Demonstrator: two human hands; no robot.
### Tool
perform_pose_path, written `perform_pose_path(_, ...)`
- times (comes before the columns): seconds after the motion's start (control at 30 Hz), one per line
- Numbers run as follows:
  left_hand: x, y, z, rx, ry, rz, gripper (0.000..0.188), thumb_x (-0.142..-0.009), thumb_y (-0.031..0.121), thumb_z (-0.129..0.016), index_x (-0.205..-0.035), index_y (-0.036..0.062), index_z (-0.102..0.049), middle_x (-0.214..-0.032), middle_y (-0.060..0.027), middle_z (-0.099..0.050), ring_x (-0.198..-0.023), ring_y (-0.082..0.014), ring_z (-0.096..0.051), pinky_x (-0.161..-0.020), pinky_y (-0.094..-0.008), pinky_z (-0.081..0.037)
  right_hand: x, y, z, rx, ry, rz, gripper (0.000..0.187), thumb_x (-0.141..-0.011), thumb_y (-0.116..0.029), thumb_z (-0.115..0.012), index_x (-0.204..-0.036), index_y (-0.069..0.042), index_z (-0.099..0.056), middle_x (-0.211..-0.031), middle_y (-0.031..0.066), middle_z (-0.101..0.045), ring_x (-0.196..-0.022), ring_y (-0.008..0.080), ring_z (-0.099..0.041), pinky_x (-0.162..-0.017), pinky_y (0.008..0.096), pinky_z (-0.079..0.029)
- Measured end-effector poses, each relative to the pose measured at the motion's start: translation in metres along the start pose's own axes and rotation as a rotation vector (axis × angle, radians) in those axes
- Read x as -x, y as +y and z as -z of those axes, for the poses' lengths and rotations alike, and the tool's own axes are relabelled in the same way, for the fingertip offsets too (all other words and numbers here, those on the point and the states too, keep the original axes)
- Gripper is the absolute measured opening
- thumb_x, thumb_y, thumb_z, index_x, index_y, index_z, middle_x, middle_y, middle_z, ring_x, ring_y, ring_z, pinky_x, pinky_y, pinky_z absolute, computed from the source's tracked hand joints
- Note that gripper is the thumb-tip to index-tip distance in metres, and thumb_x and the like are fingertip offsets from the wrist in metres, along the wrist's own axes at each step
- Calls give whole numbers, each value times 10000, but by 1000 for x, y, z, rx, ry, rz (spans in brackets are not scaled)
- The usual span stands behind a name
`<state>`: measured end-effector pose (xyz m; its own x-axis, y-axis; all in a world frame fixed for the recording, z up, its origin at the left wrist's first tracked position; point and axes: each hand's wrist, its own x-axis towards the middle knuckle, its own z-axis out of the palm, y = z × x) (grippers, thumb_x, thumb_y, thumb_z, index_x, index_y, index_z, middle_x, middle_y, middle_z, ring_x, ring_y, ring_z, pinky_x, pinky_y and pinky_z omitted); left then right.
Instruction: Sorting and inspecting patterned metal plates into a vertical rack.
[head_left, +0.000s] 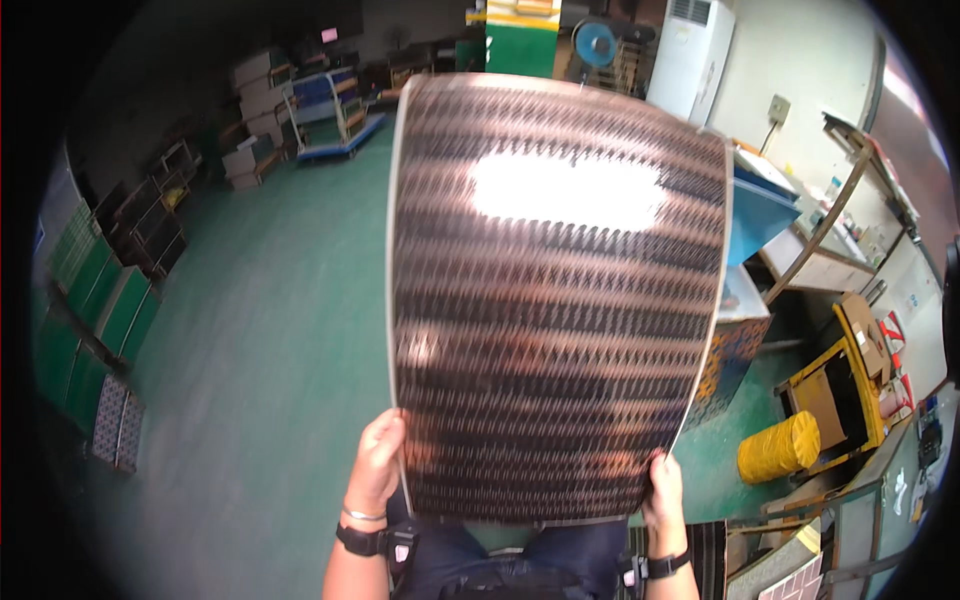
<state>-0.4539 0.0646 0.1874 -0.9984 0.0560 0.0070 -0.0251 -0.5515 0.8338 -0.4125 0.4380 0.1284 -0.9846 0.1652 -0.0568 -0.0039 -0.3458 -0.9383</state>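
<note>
A large, thin, dark sheet with coppery rows of fine repeated marks and a pale border is held up in front of me. It bows slightly, and a bright glare patch covers part of its upper half. My left hand grips its left edge near the bottom, thumb over the front. On the opposite side my right hand pinches the lower right edge. The fingers behind the sheet are hidden on both sides.
A blue hand cart stands on the green floor beside stacked boxes. At the right are a yellow cylindrical roll, a yellow frame and a cluttered workbench. A white upright cabinet is at the back.
</note>
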Motion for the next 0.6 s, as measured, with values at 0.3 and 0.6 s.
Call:
perform_pose_path(0.3, -4, -31, 5, -390, 365, -69, 311, -967, 258, -468, -958, -20, -609, -839, 15, -565, -762, -60, -482, -705, -221, -418, -5, -34, -42, -243, 11, -97, 383, -942, -222, -506, -1252, -8, -436, -1156, 100, -563, -1002, 177, -582, -857, 320, -491)
perform_pose_path(0.6, -13, -48, 5, -328, 386, 32, 364, -966, 335, -458, -851, 20, -599, -734, 24, -561, -626, -49, -496, -563, -192, -411, -4, -21, -7, -1, 27, -100, 364, -903, -241, -584, -1144, 28, -542, -1061, 67, -616, -897, 113, -588, -783, 259, -480)
